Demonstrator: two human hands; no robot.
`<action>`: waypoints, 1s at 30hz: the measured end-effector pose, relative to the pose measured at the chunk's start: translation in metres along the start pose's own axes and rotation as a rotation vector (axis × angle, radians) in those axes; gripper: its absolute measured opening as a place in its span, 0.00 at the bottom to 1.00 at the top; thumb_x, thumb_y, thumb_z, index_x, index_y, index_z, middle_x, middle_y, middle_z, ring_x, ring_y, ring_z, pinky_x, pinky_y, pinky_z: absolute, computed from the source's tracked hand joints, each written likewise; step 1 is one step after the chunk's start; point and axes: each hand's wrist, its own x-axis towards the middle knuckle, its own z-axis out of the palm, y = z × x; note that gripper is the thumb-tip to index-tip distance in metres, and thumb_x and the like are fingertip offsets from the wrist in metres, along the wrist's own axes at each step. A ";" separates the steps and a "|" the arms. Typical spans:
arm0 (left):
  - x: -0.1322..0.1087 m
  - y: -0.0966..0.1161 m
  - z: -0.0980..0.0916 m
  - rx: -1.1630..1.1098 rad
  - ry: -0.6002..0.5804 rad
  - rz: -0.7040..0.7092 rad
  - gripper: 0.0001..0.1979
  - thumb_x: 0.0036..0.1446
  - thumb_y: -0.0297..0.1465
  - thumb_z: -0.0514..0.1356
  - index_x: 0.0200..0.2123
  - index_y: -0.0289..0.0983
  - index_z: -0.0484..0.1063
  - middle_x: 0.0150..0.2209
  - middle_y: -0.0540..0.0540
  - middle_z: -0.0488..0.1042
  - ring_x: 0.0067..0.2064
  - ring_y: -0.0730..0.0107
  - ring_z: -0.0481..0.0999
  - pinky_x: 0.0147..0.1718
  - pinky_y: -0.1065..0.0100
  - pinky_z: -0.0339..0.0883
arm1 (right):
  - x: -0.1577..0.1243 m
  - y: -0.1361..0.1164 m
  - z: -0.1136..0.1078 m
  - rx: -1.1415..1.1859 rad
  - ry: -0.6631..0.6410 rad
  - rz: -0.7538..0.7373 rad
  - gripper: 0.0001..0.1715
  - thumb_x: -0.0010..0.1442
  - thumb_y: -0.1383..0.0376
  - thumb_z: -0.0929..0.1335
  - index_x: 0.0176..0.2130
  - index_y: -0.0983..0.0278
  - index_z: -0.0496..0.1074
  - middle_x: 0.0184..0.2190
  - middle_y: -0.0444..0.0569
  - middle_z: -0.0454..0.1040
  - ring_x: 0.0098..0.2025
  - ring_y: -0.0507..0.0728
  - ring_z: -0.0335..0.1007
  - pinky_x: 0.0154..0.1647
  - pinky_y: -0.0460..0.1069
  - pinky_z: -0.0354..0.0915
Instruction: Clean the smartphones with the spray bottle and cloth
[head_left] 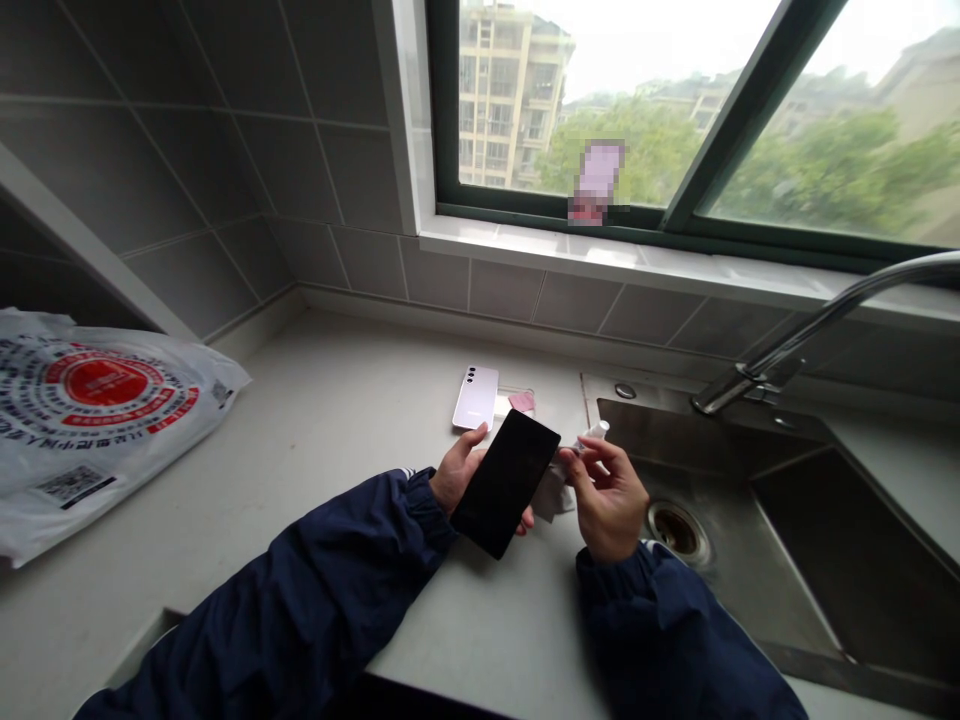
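A smartphone with a dark screen [507, 484] rests in my left hand [459, 470], tilted, its fingers wrapped around the back and edges. Close to the phone's upper right edge, my right hand [611, 495] is closed in a pinch. Whatever thin thing lies between its fingertips is too small to name. Just behind those fingers shows a small white tube-like thing [598, 431], and it is unclear whether the hand touches it. A crumpled greyish cloth or wrapper [553, 497] lies under the gap between my hands. Beyond the left hand, a pale lilac phone [476, 398] lies with its cameras up.
A pink piece [521, 401] lies beside the lilac phone on the white counter [360, 400]. To the right is a steel sink [720, 520] with a curved faucet [810, 325]. A printed plastic bag [105, 420] sits at left. Behind are a tiled wall and a window.
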 end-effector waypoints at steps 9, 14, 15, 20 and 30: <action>-0.003 0.011 0.001 -0.064 0.066 0.095 0.44 0.60 0.58 0.42 0.56 0.23 0.69 0.42 0.28 0.77 0.39 0.42 0.79 0.41 0.49 0.68 | 0.003 -0.003 -0.002 -0.008 -0.029 -0.048 0.18 0.55 0.60 0.77 0.43 0.63 0.74 0.27 0.42 0.71 0.28 0.52 0.72 0.28 0.46 0.72; -0.008 0.022 0.000 -0.077 0.068 0.131 0.44 0.60 0.57 0.43 0.59 0.23 0.66 0.45 0.28 0.76 0.40 0.42 0.78 0.41 0.47 0.68 | 0.002 0.001 -0.004 -0.066 -0.129 -0.026 0.19 0.56 0.58 0.76 0.46 0.62 0.74 0.28 0.43 0.72 0.29 0.53 0.72 0.30 0.48 0.73; -0.009 0.023 0.000 -0.076 0.063 0.131 0.45 0.60 0.57 0.43 0.60 0.23 0.66 0.44 0.28 0.76 0.40 0.42 0.78 0.42 0.47 0.67 | 0.002 0.002 -0.005 -0.076 -0.156 -0.028 0.20 0.55 0.58 0.76 0.46 0.62 0.74 0.29 0.43 0.72 0.30 0.53 0.73 0.31 0.48 0.73; -0.011 0.025 0.001 -0.056 0.019 0.103 0.45 0.60 0.57 0.43 0.61 0.23 0.64 0.45 0.27 0.76 0.41 0.42 0.78 0.43 0.47 0.66 | -0.001 0.011 -0.002 -0.191 -0.366 0.028 0.22 0.54 0.55 0.76 0.45 0.62 0.74 0.35 0.48 0.77 0.35 0.58 0.76 0.35 0.52 0.76; -0.014 0.031 0.003 -0.060 0.114 0.176 0.42 0.61 0.55 0.43 0.56 0.22 0.69 0.41 0.27 0.78 0.41 0.42 0.79 0.44 0.48 0.66 | 0.003 0.004 -0.004 -0.073 -0.470 0.066 0.12 0.59 0.56 0.71 0.33 0.63 0.74 0.27 0.43 0.71 0.30 0.54 0.66 0.31 0.47 0.66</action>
